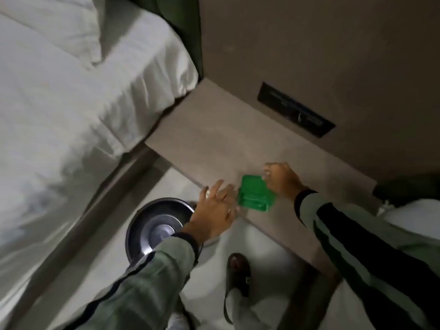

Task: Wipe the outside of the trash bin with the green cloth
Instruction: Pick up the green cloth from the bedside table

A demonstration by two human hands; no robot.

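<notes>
A folded green cloth (255,194) lies near the front edge of a beige bedside shelf (214,144). My right hand (281,179) rests at the cloth's right side with fingers curled and touching it; whether it grips the cloth is unclear. Just left of the cloth, my left hand (215,210) hovers over the shelf edge, fingers spread and holding nothing. On the floor below stands the round metal trash bin (152,225), seen from above, with my left forearm crossing its right side.
A bed with white sheets (71,103) fills the left. A black switch panel (295,109) sits on the wall behind the shelf. My foot in a dark sandal (238,272) stands on the pale floor beside the bin.
</notes>
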